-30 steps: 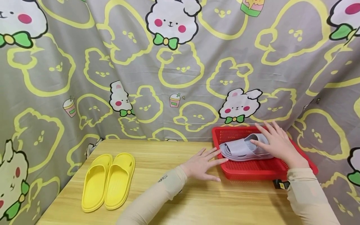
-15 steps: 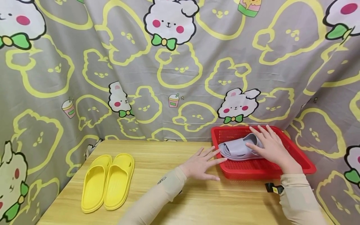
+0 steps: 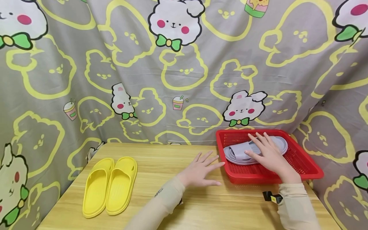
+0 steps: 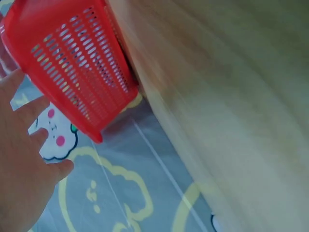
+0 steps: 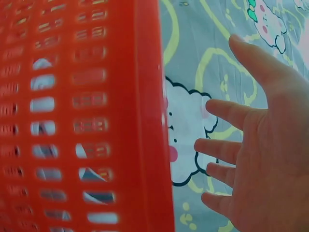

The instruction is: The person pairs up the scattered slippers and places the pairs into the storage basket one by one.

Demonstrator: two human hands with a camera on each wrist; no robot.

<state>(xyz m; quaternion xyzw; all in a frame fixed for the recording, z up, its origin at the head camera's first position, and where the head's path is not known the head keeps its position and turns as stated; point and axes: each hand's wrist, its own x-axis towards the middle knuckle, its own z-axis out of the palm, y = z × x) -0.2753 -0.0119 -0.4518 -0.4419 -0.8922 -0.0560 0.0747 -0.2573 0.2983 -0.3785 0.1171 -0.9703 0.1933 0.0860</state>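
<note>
Basket point(image 3: 253, 179) holds grey footwear point(image 3: 242, 152) beneath the outspread right hand point(image 3: 269, 156).

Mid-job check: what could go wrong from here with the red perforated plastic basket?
The red perforated plastic basket seems to reach past the right edge of the wooden table; a rightward push might tip it. The left hand, fingers spread, is beside the basket and may nudge it. The right hand hovers over the pale grey open-toed slipper; lowering carelessly could shift it.

Two hands point(image 3: 198, 172), one basket point(image 3: 253, 178), slippers point(image 3: 241, 151) perhaps four
</note>
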